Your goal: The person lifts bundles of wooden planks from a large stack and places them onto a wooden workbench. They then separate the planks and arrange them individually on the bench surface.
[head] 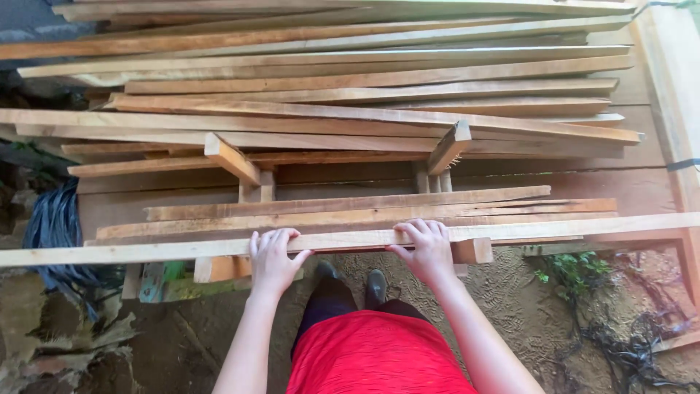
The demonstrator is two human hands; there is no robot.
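A long pale wooden strip [146, 252] runs across the whole view at the near edge of a stack. My left hand [272, 259] grips it from below and over its near edge, fingers curled on top. A little to the right, my right hand [425, 248] holds the same strip the same way. The strip rests on short wooden blocks [472, 250] and lies in front of several other thin strips [343, 204].
Behind lies a big pile of long rough planks [350, 95], with two short cross pieces [231, 157] on it. A wide board [674, 87] stands at the right. Dirt ground [525, 299], my black shoes, black sheeting [55, 219] at left and weeds [569, 266] lie below.
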